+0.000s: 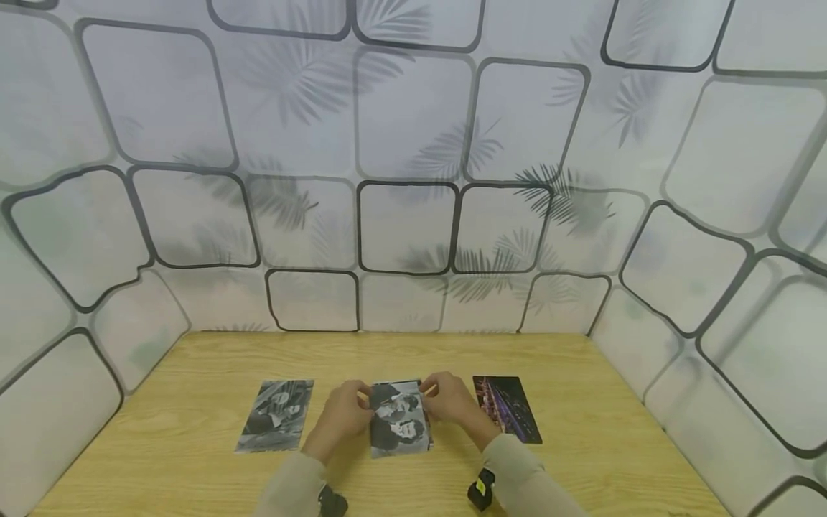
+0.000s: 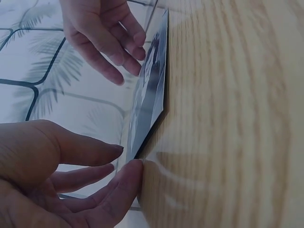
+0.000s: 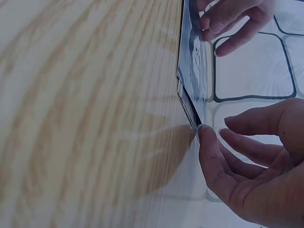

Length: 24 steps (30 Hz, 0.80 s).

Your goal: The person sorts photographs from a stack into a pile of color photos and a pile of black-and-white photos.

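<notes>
Between the fingertips of the left hand (image 1: 341, 415) and the right hand (image 1: 451, 399): small stack of photos (image 1: 399, 425), black-and-white shot on top, on the wood-grain table (image 1: 581, 398); another black-and-white print (image 1: 276, 415) sits left of the left fingers, dark colour print (image 1: 509, 408) right of the right ones. Both forearms reach forward, hands facing each other across the stack, digits bent and parted, one per hand touching its edge. Head view alone gets the side prints; right wrist view shows a lower sheet's edge jutting out at the fingertip, just slivers from above.
</notes>
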Tool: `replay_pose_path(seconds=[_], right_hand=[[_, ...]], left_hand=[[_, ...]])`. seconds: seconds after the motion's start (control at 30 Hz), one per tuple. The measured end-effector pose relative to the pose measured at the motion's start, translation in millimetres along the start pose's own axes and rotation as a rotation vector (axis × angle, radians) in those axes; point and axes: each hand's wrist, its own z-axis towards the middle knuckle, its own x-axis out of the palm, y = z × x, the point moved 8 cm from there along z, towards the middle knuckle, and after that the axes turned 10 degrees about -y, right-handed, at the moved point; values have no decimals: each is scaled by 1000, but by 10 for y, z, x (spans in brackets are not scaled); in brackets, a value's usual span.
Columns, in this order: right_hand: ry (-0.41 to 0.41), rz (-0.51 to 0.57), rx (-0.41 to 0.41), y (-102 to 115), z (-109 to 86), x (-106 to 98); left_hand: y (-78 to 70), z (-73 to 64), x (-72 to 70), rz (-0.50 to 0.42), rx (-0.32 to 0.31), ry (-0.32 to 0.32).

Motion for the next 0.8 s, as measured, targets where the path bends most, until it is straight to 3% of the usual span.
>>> replay_pose_path(seconds=[0.23, 0.47, 0.63, 0.8], right_hand=[[-9, 15, 7, -27, 5, 17], [-4, 28, -15, -12, -28, 28], [-15, 24, -12, -10, -26, 48], [-33, 35, 5, -12, -28, 55]], left_hand=[[64, 37, 11, -12, -15, -23], [117, 53, 30, -98, -74, -29], [136, 46, -7, -73, -103, -61], [139, 37, -8, -102, -126, -53]])
